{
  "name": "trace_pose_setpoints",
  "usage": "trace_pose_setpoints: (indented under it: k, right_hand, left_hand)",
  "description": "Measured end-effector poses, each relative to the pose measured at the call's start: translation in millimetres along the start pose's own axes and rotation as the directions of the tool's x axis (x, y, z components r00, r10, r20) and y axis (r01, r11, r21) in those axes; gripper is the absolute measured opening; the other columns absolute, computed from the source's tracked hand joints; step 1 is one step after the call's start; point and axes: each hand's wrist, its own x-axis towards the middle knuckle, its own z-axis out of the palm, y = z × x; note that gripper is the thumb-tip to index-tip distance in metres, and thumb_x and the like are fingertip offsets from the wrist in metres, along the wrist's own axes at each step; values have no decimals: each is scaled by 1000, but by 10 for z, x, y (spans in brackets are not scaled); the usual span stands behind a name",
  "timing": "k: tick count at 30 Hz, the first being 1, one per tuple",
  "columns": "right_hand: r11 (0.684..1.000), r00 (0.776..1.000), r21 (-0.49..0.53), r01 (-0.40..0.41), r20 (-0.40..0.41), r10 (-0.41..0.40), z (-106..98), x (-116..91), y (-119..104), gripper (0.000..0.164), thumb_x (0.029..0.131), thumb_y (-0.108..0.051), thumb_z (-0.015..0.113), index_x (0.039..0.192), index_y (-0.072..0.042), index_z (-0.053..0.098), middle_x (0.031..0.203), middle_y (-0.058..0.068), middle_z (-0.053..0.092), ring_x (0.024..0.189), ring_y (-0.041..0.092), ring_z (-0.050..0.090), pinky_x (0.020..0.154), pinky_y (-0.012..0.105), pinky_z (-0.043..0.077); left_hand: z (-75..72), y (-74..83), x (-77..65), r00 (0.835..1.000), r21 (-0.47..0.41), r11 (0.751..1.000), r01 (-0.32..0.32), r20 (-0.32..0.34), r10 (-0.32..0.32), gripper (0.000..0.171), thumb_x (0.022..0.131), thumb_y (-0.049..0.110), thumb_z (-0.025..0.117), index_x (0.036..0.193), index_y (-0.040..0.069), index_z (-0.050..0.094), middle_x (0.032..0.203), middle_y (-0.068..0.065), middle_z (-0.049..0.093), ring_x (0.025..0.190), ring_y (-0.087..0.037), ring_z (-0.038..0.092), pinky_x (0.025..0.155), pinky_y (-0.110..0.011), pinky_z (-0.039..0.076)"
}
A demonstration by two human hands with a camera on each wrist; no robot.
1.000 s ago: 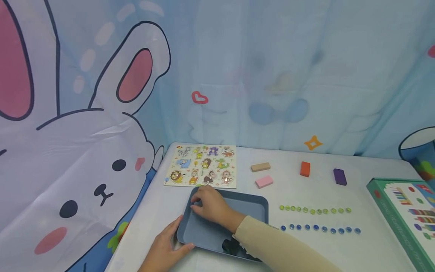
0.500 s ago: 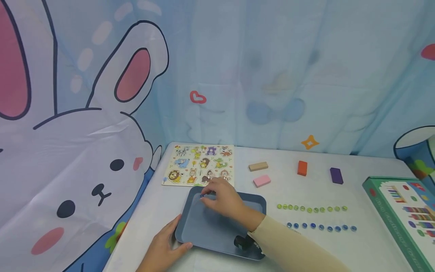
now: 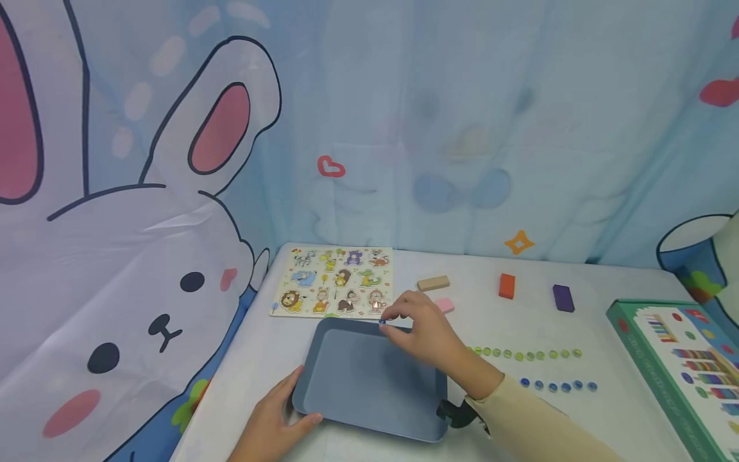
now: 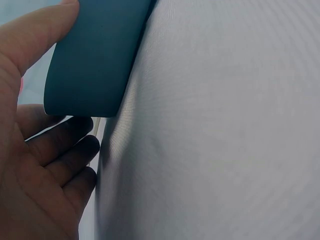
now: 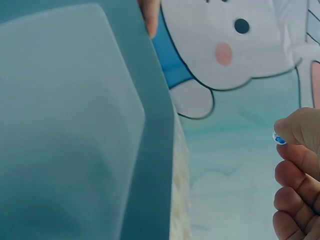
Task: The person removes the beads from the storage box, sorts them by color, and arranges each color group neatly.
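Observation:
In the head view a grey-blue rectangular tray (image 3: 369, 378) lies on the white tabletop. My left hand (image 3: 274, 414) grips its near-left corner, the thumb on the near side and the fingers along the left side. The left wrist view shows that thumb (image 4: 50, 30) against the tray's wall (image 4: 95, 65). Over the tray's far rim, my right hand (image 3: 430, 333) pinches a small blue glass bead (image 3: 382, 322) between thumb and fingers. The same bead (image 5: 280, 139) shows at the fingertips in the right wrist view, raised beside the tray.
Behind the tray lies an animal puzzle board (image 3: 335, 282). A wooden block (image 3: 433, 283), a pink block (image 3: 444, 305), a red block (image 3: 507, 286) and a purple block (image 3: 563, 298) stand at the back. Rows of green beads (image 3: 519, 356) and blue beads (image 3: 553, 387) lie right, near a green box (image 3: 675, 359).
My right hand has lifted the blue bead from the tray's far-left corner and moved right along the far rim. The left hand has stayed at the tray's corner. The view has shifted slightly.

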Motion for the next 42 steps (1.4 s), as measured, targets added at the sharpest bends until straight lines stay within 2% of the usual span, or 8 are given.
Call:
trace_pose_setpoints:
  k: [9, 14, 19, 24, 29, 31, 35, 42]
  right_hand:
    - [994, 993, -87, -70, -105, 61, -368, -178, 146, 16, 84, -20, 89, 97, -21, 80, 94, -9, 66, 94, 11, 60, 79, 32, 58]
    - [991, 981, -110, -75, -184, 54, -549, -339, 326, 18, 82, -15, 90, 97, -17, 81, 93, -6, 69, 96, 13, 61, 78, 35, 58]
    - [976, 957, -150, -160, -267, 116, -753, -595, 530, 19, 81, -12, 90, 97, -15, 80, 94, -2, 71, 94, 15, 59, 75, 25, 53]
    - [947, 921, -177, -267, -335, 197, -1003, -862, 736, 19, 83, -13, 89, 99, -13, 80, 97, 2, 72, 96, 19, 59, 72, 10, 44]
    - [912, 881, -201, -359, -396, 259, -1219, -1137, 969, 20, 82, -14, 88, 101, -12, 80, 99, 7, 71, 95, 18, 56, 68, 6, 39]
    - [886, 863, -213, -412, -403, 304, -1293, -1256, 1062, 22, 84, -16, 87, 104, -10, 80, 103, 9, 70, 95, 19, 56, 67, 8, 39]
    - [817, 819, -233, -527, -395, 416, -1422, -1485, 1238, 26, 89, -21, 83, 110, -6, 78, 110, 16, 71, 98, 26, 57, 67, 19, 40]
    - [715, 724, -215, -666, -419, 548, -1516, -1780, 1447, 33, 91, -24, 82, 114, -2, 77, 114, 21, 68, 99, 29, 55, 62, 20, 36]
  left_hand:
    - [-27, -9, -7, 1000, 1, 1000, 12, 1, -12, 103, 81, 75, 75, 160, 17, 44, 159, -10, 52, 147, -36, 51, 118, -59, 45]
    - [-29, 12, -16, 1000, -2, 1000, 20, 3, -20, 103, 80, 74, 76, 160, 16, 45, 159, -11, 52, 147, -36, 50, 118, -59, 45]
    - [-32, 47, -17, 1000, -2, 1000, 26, 13, -26, 104, 80, 73, 77, 160, 15, 44, 160, -11, 51, 148, -36, 50, 119, -59, 44]
    - [-41, 89, -24, 999, 7, 1000, 25, 25, -25, 103, 81, 72, 76, 160, 16, 44, 160, -12, 52, 147, -37, 50, 117, -59, 45]
    - [-38, 81, -30, 999, -2, 1000, 24, 22, -24, 103, 81, 72, 76, 160, 15, 44, 159, -12, 52, 147, -37, 51, 117, -59, 46]
    - [-33, 62, -28, 999, -8, 1000, 25, 22, -25, 103, 81, 73, 76, 160, 14, 44, 159, -11, 52, 147, -36, 51, 117, -58, 46]
    - [-34, 51, -21, 1000, -14, 1000, 24, 19, -23, 104, 81, 73, 76, 160, 14, 44, 160, -11, 51, 148, -35, 50, 118, -58, 45]
    - [-35, 63, -13, 1000, -2, 1000, 25, 16, -25, 104, 81, 73, 76, 160, 14, 44, 160, -12, 51, 147, -35, 51, 118, -57, 46]
